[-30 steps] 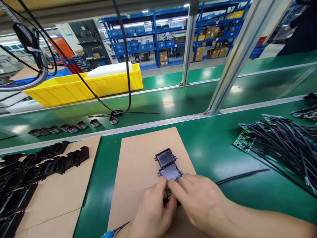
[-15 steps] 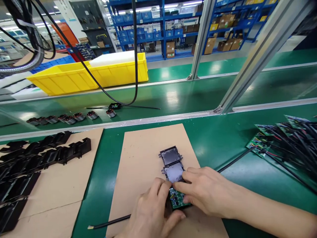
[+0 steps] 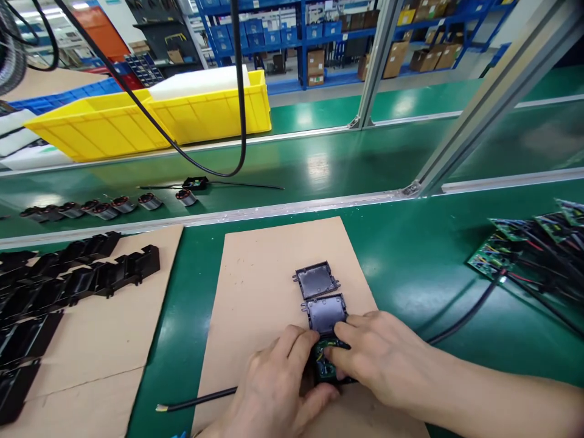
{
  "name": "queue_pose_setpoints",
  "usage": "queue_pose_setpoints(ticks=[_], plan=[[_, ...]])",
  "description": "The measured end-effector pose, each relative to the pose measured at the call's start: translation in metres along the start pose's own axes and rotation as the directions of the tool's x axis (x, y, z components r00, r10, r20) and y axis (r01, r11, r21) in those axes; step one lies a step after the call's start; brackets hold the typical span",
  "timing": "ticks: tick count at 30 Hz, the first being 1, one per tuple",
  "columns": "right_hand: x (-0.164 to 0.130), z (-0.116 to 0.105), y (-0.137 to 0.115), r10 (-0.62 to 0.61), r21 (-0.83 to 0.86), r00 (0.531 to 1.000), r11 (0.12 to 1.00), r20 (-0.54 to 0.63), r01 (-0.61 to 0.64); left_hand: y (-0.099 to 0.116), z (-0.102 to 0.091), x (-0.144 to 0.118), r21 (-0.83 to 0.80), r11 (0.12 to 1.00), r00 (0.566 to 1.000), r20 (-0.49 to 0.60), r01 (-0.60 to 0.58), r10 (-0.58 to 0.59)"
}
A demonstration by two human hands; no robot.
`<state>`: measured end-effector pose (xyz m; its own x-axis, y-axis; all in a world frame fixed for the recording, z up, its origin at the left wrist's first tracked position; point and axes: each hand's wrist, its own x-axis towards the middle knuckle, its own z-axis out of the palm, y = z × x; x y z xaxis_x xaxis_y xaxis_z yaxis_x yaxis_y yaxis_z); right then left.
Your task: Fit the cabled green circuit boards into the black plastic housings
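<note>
A green circuit board [image 3: 325, 369] with wires sits in a dark plastic case near the front of the cardboard sheet. My left hand [image 3: 278, 380] grips the case's left side, index finger at its top corner and thumb at its lower edge. My right hand [image 3: 378, 353] is closed on the right part of the board, its fingertips pressing down on it. Just above lie two black plastic case shells [image 3: 326, 313], the nearer one touching my right fingers. A black cable [image 3: 201, 399] with bare wire ends comes out under my left hand.
More black shells [image 3: 109, 277] lie in rows on cardboard at left. Wired circuit boards [image 3: 495, 255] are piled at right. Beyond a metal rail [image 3: 292, 207] are several motor-like metal cylinders [image 3: 123, 204] and yellow bins [image 3: 210, 109]. A black cable [image 3: 237, 91] hangs overhead.
The view has shifted slightly. The board now appears lower and tilted within the case, and my right fingers have moved over it. My left hand keeps its hold.
</note>
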<state>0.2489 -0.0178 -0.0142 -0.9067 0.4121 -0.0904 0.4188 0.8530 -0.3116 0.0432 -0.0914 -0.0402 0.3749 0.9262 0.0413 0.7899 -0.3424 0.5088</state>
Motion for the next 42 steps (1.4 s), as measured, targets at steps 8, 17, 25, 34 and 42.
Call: queue_pose_setpoints(ticks=[8,17,25,34,42], plan=[[-0.006,0.012,-0.001,0.049,0.037,0.996,0.998,-0.078,-0.047,-0.007,-0.027,-0.005,-0.084,0.993,0.988,0.137,0.08,-0.068],[-0.007,0.013,-0.002,0.073,0.103,0.992,0.993,-0.099,-0.062,0.0,-0.007,-0.01,0.388,0.899,0.962,-0.093,-0.202,0.256],[-0.004,0.017,0.005,0.061,0.162,0.99,0.986,-0.131,-0.04,0.014,-0.001,-0.008,0.745,0.592,0.951,0.215,-0.308,0.223],[0.03,-0.008,-0.011,0.166,0.085,0.982,0.984,-0.086,-0.159,-0.008,0.002,-0.013,0.536,0.803,0.958,0.041,-0.26,0.283],[0.054,0.0,-0.003,0.155,0.018,0.988,0.988,-0.024,-0.154,-0.02,-0.004,-0.006,0.346,0.878,0.932,-0.033,-0.329,0.362]])
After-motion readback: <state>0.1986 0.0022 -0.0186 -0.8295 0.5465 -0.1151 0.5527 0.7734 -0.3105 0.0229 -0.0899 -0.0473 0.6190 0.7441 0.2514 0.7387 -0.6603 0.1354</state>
